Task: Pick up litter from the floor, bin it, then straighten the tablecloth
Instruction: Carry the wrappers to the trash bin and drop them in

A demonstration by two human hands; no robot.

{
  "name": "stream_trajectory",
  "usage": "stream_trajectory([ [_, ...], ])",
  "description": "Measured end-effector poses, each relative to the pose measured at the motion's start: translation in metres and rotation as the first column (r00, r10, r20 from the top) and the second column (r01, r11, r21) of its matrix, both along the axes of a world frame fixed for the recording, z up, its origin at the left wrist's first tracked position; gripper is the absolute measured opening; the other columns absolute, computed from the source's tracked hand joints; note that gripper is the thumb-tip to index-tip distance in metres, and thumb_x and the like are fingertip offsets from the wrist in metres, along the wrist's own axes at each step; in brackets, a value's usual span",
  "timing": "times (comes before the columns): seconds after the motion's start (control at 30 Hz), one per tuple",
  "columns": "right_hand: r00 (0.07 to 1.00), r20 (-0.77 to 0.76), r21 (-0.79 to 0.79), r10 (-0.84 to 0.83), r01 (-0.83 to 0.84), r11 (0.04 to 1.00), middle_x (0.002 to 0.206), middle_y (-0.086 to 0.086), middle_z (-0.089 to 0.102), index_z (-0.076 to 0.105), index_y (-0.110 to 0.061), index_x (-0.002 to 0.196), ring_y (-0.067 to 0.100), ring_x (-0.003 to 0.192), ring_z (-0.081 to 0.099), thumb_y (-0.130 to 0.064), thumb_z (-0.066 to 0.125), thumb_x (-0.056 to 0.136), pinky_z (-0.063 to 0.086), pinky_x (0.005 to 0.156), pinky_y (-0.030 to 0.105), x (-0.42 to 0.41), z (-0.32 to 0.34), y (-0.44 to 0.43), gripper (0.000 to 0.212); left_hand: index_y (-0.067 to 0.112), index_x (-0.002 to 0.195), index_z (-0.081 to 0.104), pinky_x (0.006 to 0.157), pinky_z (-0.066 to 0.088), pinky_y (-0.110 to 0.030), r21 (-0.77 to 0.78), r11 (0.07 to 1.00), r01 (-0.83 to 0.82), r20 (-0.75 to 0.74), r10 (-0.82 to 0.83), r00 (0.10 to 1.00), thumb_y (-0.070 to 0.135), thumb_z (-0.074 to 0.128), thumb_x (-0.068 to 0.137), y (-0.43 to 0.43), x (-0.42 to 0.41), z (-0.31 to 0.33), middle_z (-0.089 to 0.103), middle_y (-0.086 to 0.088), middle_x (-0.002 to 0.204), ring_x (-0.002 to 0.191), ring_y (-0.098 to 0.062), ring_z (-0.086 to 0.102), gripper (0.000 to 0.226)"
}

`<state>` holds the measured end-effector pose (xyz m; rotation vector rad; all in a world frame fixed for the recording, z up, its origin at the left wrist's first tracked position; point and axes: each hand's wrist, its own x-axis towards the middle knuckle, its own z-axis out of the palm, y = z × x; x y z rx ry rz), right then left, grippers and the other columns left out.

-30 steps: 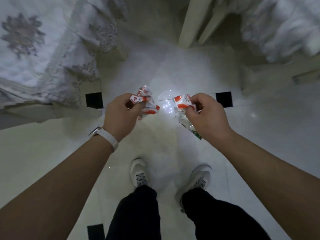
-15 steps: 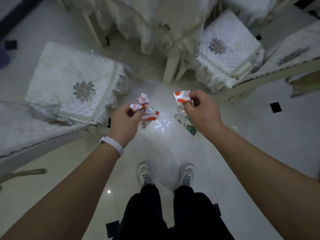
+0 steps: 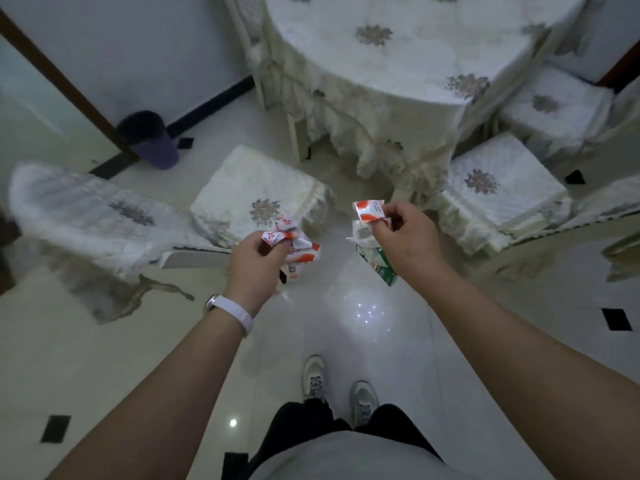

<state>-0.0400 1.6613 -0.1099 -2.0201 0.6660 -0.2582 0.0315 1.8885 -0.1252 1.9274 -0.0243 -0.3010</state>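
The left grip [image 3: 254, 261] is curled round a crumpled wad of wrappers [image 3: 298, 245], thumb and fingertips pinching its top. The wad is white paper printed with orange-red patches and small red lettering, twisted into several folds that stick out past the knuckles. A white watch band [image 3: 232, 310] circles that wrist.

The right grip [image 3: 405, 237] pinches a flat white wrapper [image 3: 369, 210] with a large orange-red blot between thumb and forefinger, its printed face turned upward. Below the same fingers hang more scraps: a bit of pale plastic and a green-and-white packet [image 3: 383, 268] that points down toward the floor [image 3: 346, 323]. All the litter is held in the air above the glossy white tiles, the two bundles near each other but apart.

Beyond the hands stands the round desk, covered by the tablecloth [image 3: 398, 64], cream-white with grey flower motifs. At the near edge of the desk its frilled hem falls in bunched, uneven folds. Chairs with quilted cushions sit around it, one cushion [image 3: 256, 192] just past the left wad and another [image 3: 498, 188] past the right hand. A dark purple bin [image 3: 149, 142] stands on the floor against the wall, well left of the desk. The person's pale shoes [image 3: 313, 379] show at the bottom.
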Motion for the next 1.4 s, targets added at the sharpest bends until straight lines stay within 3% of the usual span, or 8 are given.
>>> stream_trajectory([
  [0.2, 0.984, 0.052, 0.000, 0.172, -0.173, 0.985, 0.073, -0.007, 0.061, 0.058, -0.033, 0.079, 0.003, 0.060, 0.053, -0.036, 0.065, 0.085, 0.047, 0.057, 0.029, 0.001, 0.028, 0.049, 0.010, 0.023, 0.079, 0.072, 0.047, 0.041, -0.011, -0.019, 0.984, -0.175, 0.111, 0.176, 0.978, 0.023, 0.066, 0.086, 0.060, -0.036, 0.035, 0.070, 0.011, 0.068, 0.054, 0.004, 0.058, 0.009],
  [0.3, 0.963, 0.032, -0.025, 0.267, -0.266, 0.964, 0.078, -0.007, 0.062, 0.056, -0.037, 0.079, 0.012, 0.072, 0.060, -0.033, 0.066, 0.087, 0.056, 0.067, 0.037, 0.000, 0.037, 0.084, 0.013, 0.025, 0.080, 0.072, 0.052, 0.044, -0.020, -0.035, 0.969, -0.245, 0.097, 0.247, 0.964, 0.027, 0.066, 0.087, 0.096, -0.050, 0.042, 0.071, 0.005, 0.073, 0.058, -0.004, 0.059, 0.009],
  [0.4, 0.939, 0.031, -0.034, 0.343, -0.342, 0.939, 0.080, -0.005, 0.063, 0.059, -0.033, 0.083, 0.017, 0.075, 0.062, -0.032, 0.066, 0.087, 0.057, 0.072, 0.044, 0.001, 0.045, 0.125, 0.008, 0.033, 0.080, 0.072, 0.046, 0.041, -0.016, -0.032, 0.957, -0.288, 0.117, 0.290, 0.950, 0.032, 0.066, 0.086, 0.135, -0.057, 0.047, 0.071, 0.008, 0.071, 0.054, -0.002, 0.055, 0.009],
  [0.8, 0.870, 0.057, -0.161, 0.489, -0.475, 0.865, 0.072, -0.004, 0.060, 0.062, -0.025, 0.085, 0.007, 0.061, 0.050, -0.023, 0.065, 0.086, 0.040, 0.056, 0.022, 0.052, 0.058, 0.357, 0.003, 0.028, 0.073, 0.068, 0.046, 0.039, -0.009, 0.003, 0.943, -0.332, 0.224, 0.323, 0.919, 0.026, 0.066, 0.085, 0.366, -0.038, 0.052, 0.068, 0.010, 0.067, 0.055, 0.002, 0.056, 0.012],
  [1.0, 0.837, 0.089, -0.155, 0.540, -0.524, 0.838, 0.076, -0.013, 0.061, 0.057, -0.039, 0.090, 0.002, 0.069, 0.057, -0.032, 0.063, 0.087, 0.042, 0.055, 0.015, 0.083, 0.063, 0.482, 0.009, 0.021, 0.079, 0.069, 0.048, 0.041, -0.017, -0.007, 0.916, -0.400, 0.204, 0.393, 0.897, 0.026, 0.066, 0.088, 0.487, -0.016, 0.054, 0.069, 0.004, 0.071, 0.056, -0.003, 0.056, 0.011],
  [1.17, 0.838, 0.079, -0.127, 0.540, -0.528, 0.839, 0.081, -0.012, 0.063, 0.062, -0.035, 0.095, 0.005, 0.070, 0.060, -0.033, 0.064, 0.087, 0.052, 0.062, 0.023, 0.116, 0.066, 0.539, 0.009, 0.015, 0.078, 0.068, 0.052, 0.040, -0.022, 0.009, 0.893, -0.449, 0.182, 0.440, 0.879, 0.028, 0.067, 0.087, 0.543, 0.007, 0.055, 0.067, -0.002, 0.069, 0.055, -0.003, 0.051, 0.015],
  [1.3, 0.822, 0.087, -0.120, 0.563, -0.552, 0.825, 0.079, -0.012, 0.063, 0.062, -0.035, 0.095, 0.002, 0.070, 0.059, -0.031, 0.064, 0.087, 0.048, 0.060, 0.018, 0.155, 0.066, 0.564, 0.009, 0.017, 0.076, 0.068, 0.047, 0.038, -0.013, 0.002, 0.889, -0.457, 0.189, 0.449, 0.873, 0.029, 0.067, 0.086, 0.568, 0.044, 0.051, 0.066, -0.001, 0.069, 0.053, 0.000, 0.050, 0.016],
  [1.4, 0.812, 0.092, -0.100, 0.576, -0.568, 0.817, 0.078, -0.016, 0.062, 0.059, -0.039, 0.091, 0.000, 0.071, 0.059, -0.034, 0.063, 0.087, 0.044, 0.058, 0.013, 0.194, 0.061, 0.575, 0.007, 0.014, 0.079, 0.068, 0.051, 0.041, -0.024, 0.010, 0.888, -0.460, 0.174, 0.452, 0.875, 0.035, 0.064, 0.087, 0.575, 0.081, 0.044, 0.066, -0.005, 0.071, 0.054, -0.006, 0.050, 0.022],
])
